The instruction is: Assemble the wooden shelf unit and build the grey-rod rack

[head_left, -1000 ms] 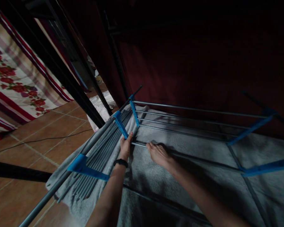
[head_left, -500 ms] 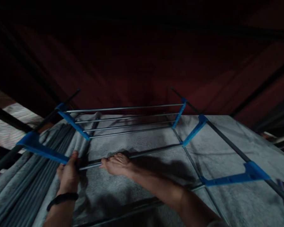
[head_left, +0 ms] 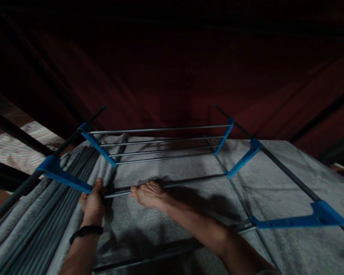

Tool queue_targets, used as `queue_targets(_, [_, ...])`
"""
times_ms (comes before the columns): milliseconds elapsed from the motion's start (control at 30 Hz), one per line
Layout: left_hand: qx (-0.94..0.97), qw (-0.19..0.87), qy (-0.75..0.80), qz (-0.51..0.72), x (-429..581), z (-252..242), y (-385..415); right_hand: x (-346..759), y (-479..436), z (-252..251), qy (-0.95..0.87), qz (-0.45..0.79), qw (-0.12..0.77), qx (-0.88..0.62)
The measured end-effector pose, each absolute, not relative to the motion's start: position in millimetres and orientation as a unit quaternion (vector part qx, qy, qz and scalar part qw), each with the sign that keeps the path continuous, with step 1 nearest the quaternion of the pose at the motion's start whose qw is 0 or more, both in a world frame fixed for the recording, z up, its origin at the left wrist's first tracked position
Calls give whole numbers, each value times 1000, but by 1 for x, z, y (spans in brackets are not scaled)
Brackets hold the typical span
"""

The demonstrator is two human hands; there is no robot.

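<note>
My left hand (head_left: pixel 94 198), with a black band on its wrist, is closed round the inner end of a blue plastic bracket (head_left: pixel 65 178) on the rack's left side. A grey metal tube (head_left: pixel 195 181) runs from that end across to a blue bracket (head_left: pixel 244 158) on the right. My right hand (head_left: pixel 149 193) wraps over this tube, a short way right of my left hand. Whether the tube's left end sits inside the bracket is hidden by my left fingers. Farther back, several thin tubes (head_left: pixel 160 142) span two other blue brackets.
Several loose grey tubes (head_left: pixel 50 214) lie side by side at the left on a pale grey cloth (head_left: pixel 278 172). At the lower right another blue bracket (head_left: pixel 292 220) joins a long side pole (head_left: pixel 289 173). Dark red fabric (head_left: pixel 172 76) hangs behind the rack.
The view has shifted, so the rack and both hands appear slightly farther right. Both hands keep the same grip on the bracket and the tube.
</note>
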State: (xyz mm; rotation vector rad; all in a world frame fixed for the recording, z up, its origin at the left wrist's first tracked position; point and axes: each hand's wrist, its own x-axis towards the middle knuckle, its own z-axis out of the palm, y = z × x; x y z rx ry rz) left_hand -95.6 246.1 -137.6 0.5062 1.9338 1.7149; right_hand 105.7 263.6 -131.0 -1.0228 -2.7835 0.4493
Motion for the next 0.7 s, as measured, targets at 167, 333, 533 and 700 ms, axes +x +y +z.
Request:
queue_targets(167, [165,254,705,641,-96,-141,243,104,266,-128,-927,134,53,-346])
queue_targets(333, [208,254,704,629,-98,-144,237,103,264,-127,-926,119,27,-358])
queue_targets(533, [226,251,672,659,-105,-155,239,103,265,-127,-927,120,12,-356])
queue_targets(700, [223,267,657,669,-106,-159,241,103,265,-129,-925,131,-13,-356])
